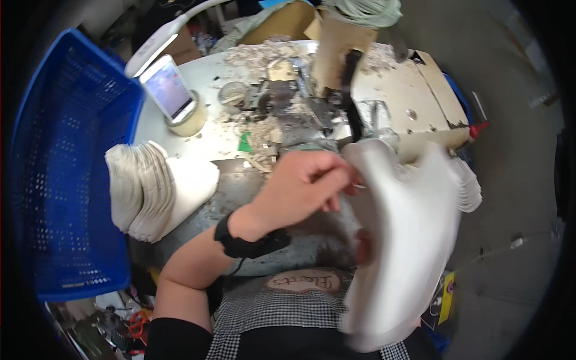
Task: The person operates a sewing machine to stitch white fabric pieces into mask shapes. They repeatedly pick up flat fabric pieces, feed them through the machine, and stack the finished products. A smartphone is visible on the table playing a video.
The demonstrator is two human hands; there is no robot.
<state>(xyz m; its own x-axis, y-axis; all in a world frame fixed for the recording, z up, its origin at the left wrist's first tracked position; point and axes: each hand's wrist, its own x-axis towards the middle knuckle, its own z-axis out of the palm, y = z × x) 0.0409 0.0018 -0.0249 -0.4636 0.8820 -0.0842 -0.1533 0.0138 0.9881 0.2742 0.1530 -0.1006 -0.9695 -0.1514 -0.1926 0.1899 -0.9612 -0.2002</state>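
My right fingers grasp the blurred white piece over the near right corner of the worktop; my left fingers curl at its rim, whether gripping I cannot tell. A white stack sits by the worktop's left edge.

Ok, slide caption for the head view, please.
Left hand beside a curved white piece, scrap-littered workbench ahead, blue basket at left.

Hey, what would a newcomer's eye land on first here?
First, the big, blurred white sheet right of centre, with the left hand close by its upper left edge. Then the blue basket filling the left side, and the lit phone at upper left.
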